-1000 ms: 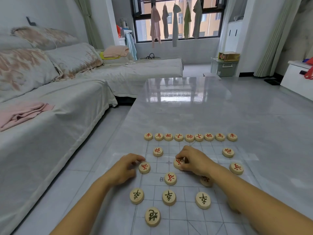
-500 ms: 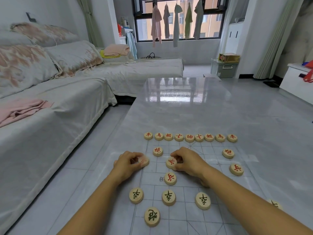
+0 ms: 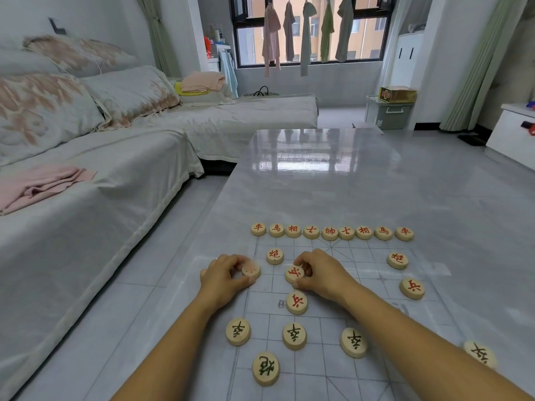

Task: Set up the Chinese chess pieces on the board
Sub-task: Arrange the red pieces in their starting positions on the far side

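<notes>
Head view: a clear plastic board (image 3: 333, 285) with a faint printed grid lies on the glossy grey table (image 3: 318, 183) in the lower centre of the frame.

Along the board's upper edge runs a back row of red pieces (image 3: 330, 233), nine discs side by side. Just below that row, one red cannon (image 3: 274, 256) sits left of centre and a second red cannon (image 3: 397, 260) sits near the right edge.

The left hand (image 3: 224, 280), at centre left, pinches a blurred red-marked disc (image 3: 251, 269) between thumb and fingertips at the board's left border. Whether that disc touches the surface cannot be told.

The right hand (image 3: 321, 276), just right of it, pinches a red soldier (image 3: 294, 274) between thumb and curled fingers, tilted slightly, over the grid below the left cannon.

Directly below that one, another red soldier (image 3: 296, 303) lies flat on the board, apart from both hands. A further red soldier (image 3: 412, 288) lies at the right side, below the right cannon.

In the lower part of the frame, three black soldiers (image 3: 294, 336) stand in a loose row, one partly hidden behind the right forearm. A black cannon (image 3: 265, 368) lies below them at lower centre. Another black piece (image 3: 480, 353) peeks out at the lower right beyond the forearm.

A sheet-covered sofa (image 3: 101, 169) fills the left of the frame.
</notes>
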Tool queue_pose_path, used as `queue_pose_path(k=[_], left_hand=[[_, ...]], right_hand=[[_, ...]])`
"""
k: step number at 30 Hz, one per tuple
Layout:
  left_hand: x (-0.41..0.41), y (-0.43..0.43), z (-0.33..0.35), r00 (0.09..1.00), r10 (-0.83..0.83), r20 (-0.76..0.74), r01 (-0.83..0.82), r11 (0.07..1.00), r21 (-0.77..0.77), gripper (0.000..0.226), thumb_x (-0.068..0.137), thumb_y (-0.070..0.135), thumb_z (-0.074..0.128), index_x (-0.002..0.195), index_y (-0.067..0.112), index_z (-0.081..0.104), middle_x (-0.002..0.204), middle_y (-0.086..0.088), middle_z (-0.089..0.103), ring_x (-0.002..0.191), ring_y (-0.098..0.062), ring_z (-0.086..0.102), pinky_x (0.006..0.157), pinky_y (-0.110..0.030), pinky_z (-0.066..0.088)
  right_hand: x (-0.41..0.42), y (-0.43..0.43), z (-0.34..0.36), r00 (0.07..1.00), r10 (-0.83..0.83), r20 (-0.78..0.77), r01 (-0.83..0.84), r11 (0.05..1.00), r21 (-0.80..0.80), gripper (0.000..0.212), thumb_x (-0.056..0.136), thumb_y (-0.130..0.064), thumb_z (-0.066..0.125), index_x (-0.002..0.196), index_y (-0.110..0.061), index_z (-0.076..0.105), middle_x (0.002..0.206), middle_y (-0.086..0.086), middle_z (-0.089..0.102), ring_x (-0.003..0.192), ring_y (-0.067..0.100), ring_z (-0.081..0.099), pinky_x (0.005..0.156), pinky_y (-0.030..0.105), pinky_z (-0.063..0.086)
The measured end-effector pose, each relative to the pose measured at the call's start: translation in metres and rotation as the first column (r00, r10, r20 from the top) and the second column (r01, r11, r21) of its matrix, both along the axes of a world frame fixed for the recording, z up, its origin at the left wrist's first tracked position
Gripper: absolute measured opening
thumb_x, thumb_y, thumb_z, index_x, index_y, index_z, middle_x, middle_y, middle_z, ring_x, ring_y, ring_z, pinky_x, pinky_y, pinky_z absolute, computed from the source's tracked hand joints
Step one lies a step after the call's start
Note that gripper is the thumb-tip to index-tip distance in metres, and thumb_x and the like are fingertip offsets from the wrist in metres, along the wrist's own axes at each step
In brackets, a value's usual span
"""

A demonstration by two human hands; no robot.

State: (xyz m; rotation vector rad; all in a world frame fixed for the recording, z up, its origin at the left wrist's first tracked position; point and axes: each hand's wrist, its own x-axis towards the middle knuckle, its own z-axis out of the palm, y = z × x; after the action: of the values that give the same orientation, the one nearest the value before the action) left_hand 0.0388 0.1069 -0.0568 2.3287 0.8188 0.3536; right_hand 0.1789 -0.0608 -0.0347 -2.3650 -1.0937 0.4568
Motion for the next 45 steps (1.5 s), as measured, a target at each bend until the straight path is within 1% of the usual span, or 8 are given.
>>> queue_pose_path(k=[3, 8, 11, 16, 23, 28, 35, 45], left_hand=[[-0.002, -0.001, -0.001, 1.0, -0.003, 0.02, 0.002, 1.0, 0.029, 0.038, 0.079, 0.035, 0.068, 0.115, 0.031, 0.057, 0.105, 0.008, 0.054, 0.102, -0.012, 0.047, 0.086, -0.03, 0.029], [-0.004, -0.002, 0.0, 0.998, 0.011, 0.06, -0.011, 1.0, 0.0, 0.044, 0.076, 0.034, 0.072, 0.116, 0.03, 0.054, 0.103, 0.008, 0.055, 0.099, -0.01, 0.047, 0.088, -0.03, 0.031], [-0.003, -0.002, -0.002, 0.998, -0.002, 0.058, -0.001, 0.999, 0.038, 0.037, 0.078, 0.036, 0.069, 0.112, 0.029, 0.058, 0.104, 0.008, 0.056, 0.1, -0.01, 0.048, 0.084, -0.029, 0.029], [-0.002, -0.005, -0.002, 0.993, 0.054, 0.105, -0.055, 0.998, 0.014, 0.028, 0.073, 0.037, 0.074, 0.094, 0.032, 0.055, 0.094, 0.009, 0.055, 0.089, -0.009, 0.049, 0.08, -0.029, 0.028], [-0.003, -0.006, -0.002, 0.994, 0.039, 0.103, -0.04, 0.999, 0.012, 0.029, 0.073, 0.036, 0.074, 0.095, 0.032, 0.055, 0.092, 0.01, 0.054, 0.088, -0.009, 0.049, 0.08, -0.028, 0.029], [-0.004, -0.005, -0.002, 0.995, 0.025, 0.099, -0.026, 1.0, 0.015, 0.028, 0.075, 0.036, 0.072, 0.096, 0.034, 0.054, 0.092, 0.011, 0.053, 0.089, -0.009, 0.048, 0.081, -0.029, 0.03], [-0.003, -0.005, -0.003, 0.994, 0.026, 0.107, -0.026, 1.0, -0.001, 0.027, 0.075, 0.035, 0.072, 0.096, 0.034, 0.055, 0.093, 0.011, 0.055, 0.09, -0.01, 0.049, 0.088, -0.034, 0.037], [-0.005, -0.005, -0.003, 0.992, 0.01, 0.122, -0.012, 1.0, 0.017, 0.027, 0.076, 0.035, 0.072, 0.097, 0.035, 0.055, 0.097, 0.008, 0.057, 0.093, -0.012, 0.051, 0.091, -0.038, 0.041]], right_hand=[[-0.005, 0.002, -0.003, 0.999, -0.043, -0.01, 0.043, 0.999, 0.025, 0.04, 0.073, -0.033, 0.074, 0.104, -0.019, 0.052, 0.107, 0.001, 0.049, 0.094, 0.019, 0.051, 0.082, 0.032, 0.047], [0.0, -0.003, 0.006, 0.989, 0.122, -0.079, -0.125, 0.991, -0.037, 0.056, 0.083, -0.029, 0.064, 0.133, -0.027, 0.04, 0.124, 0.004, 0.04, 0.116, 0.021, 0.044, 0.099, 0.033, 0.039], [0.003, -0.004, 0.008, 0.986, 0.158, -0.053, -0.161, 0.985, -0.067, 0.048, 0.084, -0.028, 0.062, 0.129, -0.025, 0.046, 0.122, 0.005, 0.042, 0.109, 0.019, 0.047, 0.093, 0.027, 0.039], [-0.008, 0.004, 0.0, 0.996, -0.037, 0.076, 0.042, 0.997, -0.062, 0.044, 0.075, -0.045, 0.068, 0.101, -0.017, 0.046, 0.106, 0.003, 0.046, 0.088, 0.016, 0.043, 0.072, 0.029, 0.037], [-0.001, -0.003, 0.009, 0.996, 0.064, -0.065, -0.07, 0.993, -0.09, 0.061, 0.079, -0.038, 0.067, 0.132, -0.024, 0.04, 0.126, 0.006, 0.042, 0.112, 0.022, 0.048, 0.091, 0.03, 0.041], [-0.002, -0.004, 0.005, 0.997, 0.068, -0.028, -0.069, 0.997, -0.043, 0.047, 0.085, -0.031, 0.062, 0.129, -0.024, 0.046, 0.108, 0.002, 0.04, 0.096, 0.017, 0.046, 0.084, 0.025, 0.039], [0.0, -0.003, 0.001, 0.997, 0.068, -0.032, -0.069, 0.997, -0.034, 0.049, 0.086, -0.03, 0.06, 0.132, -0.025, 0.044, 0.119, 0.007, 0.044, 0.104, 0.021, 0.049, 0.09, 0.027, 0.04], [0.002, -0.003, 0.0, 0.996, 0.072, -0.048, -0.072, 0.997, -0.004, 0.049, 0.087, -0.029, 0.06, 0.132, -0.025, 0.044, 0.106, 0.0, 0.039, 0.093, 0.014, 0.044, 0.086, 0.024, 0.038]])
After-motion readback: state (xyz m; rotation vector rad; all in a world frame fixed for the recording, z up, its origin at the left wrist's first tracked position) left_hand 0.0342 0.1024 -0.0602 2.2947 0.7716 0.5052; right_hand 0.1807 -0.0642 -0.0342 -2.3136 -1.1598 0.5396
